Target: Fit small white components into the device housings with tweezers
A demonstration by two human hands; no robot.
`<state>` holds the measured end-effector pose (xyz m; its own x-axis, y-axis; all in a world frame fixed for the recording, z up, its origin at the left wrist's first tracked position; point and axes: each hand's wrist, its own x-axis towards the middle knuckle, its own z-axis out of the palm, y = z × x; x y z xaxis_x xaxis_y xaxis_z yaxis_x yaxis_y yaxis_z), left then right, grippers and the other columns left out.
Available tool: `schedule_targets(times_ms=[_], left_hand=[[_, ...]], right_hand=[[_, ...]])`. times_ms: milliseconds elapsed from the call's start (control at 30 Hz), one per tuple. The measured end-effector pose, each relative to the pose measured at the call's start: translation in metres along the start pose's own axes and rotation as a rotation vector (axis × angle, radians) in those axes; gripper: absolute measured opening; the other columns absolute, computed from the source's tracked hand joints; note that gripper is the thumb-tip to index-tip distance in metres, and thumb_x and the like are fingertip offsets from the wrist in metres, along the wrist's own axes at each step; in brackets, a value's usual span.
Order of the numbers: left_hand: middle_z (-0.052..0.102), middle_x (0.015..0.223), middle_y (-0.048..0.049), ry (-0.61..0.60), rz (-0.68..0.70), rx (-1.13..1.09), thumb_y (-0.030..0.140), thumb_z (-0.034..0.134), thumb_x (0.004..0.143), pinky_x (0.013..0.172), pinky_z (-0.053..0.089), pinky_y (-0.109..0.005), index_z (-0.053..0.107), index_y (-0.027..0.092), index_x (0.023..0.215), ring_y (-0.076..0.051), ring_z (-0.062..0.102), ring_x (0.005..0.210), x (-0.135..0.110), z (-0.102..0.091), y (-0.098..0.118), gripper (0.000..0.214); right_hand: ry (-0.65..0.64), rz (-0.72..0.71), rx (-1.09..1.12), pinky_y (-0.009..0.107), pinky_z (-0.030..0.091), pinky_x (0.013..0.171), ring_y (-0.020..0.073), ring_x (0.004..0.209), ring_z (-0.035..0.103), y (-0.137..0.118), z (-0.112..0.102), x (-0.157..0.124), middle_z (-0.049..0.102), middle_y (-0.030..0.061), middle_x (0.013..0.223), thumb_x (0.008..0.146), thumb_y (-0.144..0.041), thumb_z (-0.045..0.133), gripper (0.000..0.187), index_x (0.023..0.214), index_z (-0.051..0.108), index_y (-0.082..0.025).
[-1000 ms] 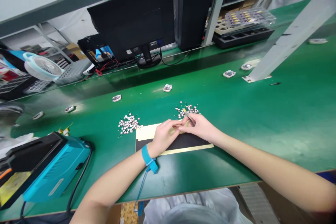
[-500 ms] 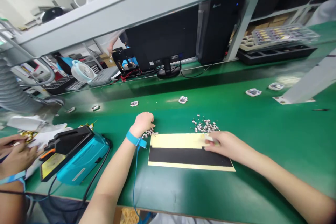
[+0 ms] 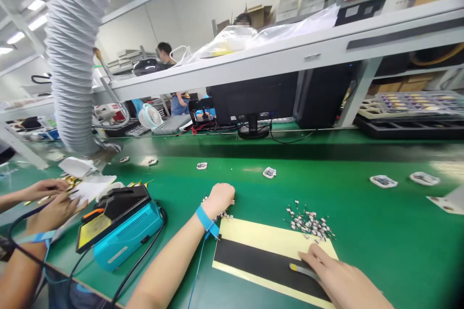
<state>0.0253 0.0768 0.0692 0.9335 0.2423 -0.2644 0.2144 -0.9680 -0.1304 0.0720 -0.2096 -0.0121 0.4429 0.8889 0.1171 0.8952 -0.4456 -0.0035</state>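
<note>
My left hand [image 3: 219, 199], with a blue wrist strap [image 3: 205, 219] on its wrist, rests curled on a pile of small silver parts [image 3: 221, 214] on the green bench. What its fingers hold is hidden. My right hand [image 3: 339, 280] lies at the lower right on a yellow sheet with a black strip [image 3: 268, 260] and grips tweezers [image 3: 302, 271] whose tip rests on the black strip. A second pile of small silver parts [image 3: 308, 223] is scattered just beyond the sheet's far right corner.
A teal and black device [image 3: 119, 229] with a black cable sits left of my left arm. Another person's hands [image 3: 50, 203] work at the far left. A white ribbed duct [image 3: 74, 53] hangs above. A monitor [image 3: 253, 101], a small fan [image 3: 150, 117] and trays [image 3: 409, 113] line the back.
My hands, together over the sheet a second ago, have parted: the left went to the left pile, the right stayed on the sheet with the tweezers. The view tilted upward.
</note>
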Motion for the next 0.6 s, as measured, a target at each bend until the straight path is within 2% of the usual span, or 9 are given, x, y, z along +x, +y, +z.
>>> schedule_targets(times_ms=[100,200,400,500,600], left_hand=[[0.055,0.103,-0.0072,0.061,0.027,-0.033,0.029,0.047,0.084,0.079,0.047,-0.037,0.052,0.013,0.102,-0.017,0.054,0.091,0.000,0.003,0.001,0.024],[0.056,0.099,-0.0067,0.116,0.065,-0.079,0.028,0.046,0.085,0.077,0.047,-0.036,0.053,0.012,0.100,-0.016,0.055,0.088,0.002,0.006,0.003,0.023],[0.057,0.088,-0.0044,0.238,0.150,-0.240,0.027,0.048,0.084,0.074,0.047,-0.033,0.055,0.011,0.090,-0.014,0.056,0.081,0.006,0.013,0.013,0.019],[0.058,0.081,-0.0049,0.343,0.162,-0.366,0.015,0.048,0.080,0.075,0.045,-0.033,0.056,0.011,0.082,-0.016,0.055,0.080,0.004,0.011,0.020,0.009],[0.059,0.076,-0.0049,0.416,0.219,-0.532,0.010,0.047,0.073,0.073,0.044,-0.029,0.056,0.013,0.078,-0.016,0.054,0.075,-0.004,0.006,0.034,0.011]], right_hand=[[0.023,0.004,-0.037,0.021,0.048,0.047,0.0176,0.061,0.064,-0.002,0.004,-0.002,0.057,0.0092,0.105,0.057,0.011,0.029,0.067,0.108,0.056,-0.023],[0.030,0.009,-0.041,0.021,0.048,0.048,0.0167,0.060,0.064,-0.003,0.007,-0.002,0.058,0.0087,0.103,0.058,0.012,0.028,0.066,0.107,0.056,-0.022],[0.030,0.024,0.026,0.023,0.050,0.052,0.0196,0.068,0.064,-0.005,0.004,-0.002,0.058,0.0100,0.104,0.061,0.011,0.029,0.058,0.100,0.058,-0.020],[0.011,0.041,0.116,0.024,0.048,0.051,0.0186,0.064,0.063,-0.004,-0.003,-0.002,0.059,0.0077,0.098,0.062,0.009,0.030,0.052,0.094,0.058,-0.021],[-0.015,0.056,0.242,0.024,0.045,0.049,0.0177,0.060,0.062,-0.003,-0.011,-0.001,0.059,0.0038,0.089,0.065,0.002,0.036,0.041,0.090,0.057,-0.023]])
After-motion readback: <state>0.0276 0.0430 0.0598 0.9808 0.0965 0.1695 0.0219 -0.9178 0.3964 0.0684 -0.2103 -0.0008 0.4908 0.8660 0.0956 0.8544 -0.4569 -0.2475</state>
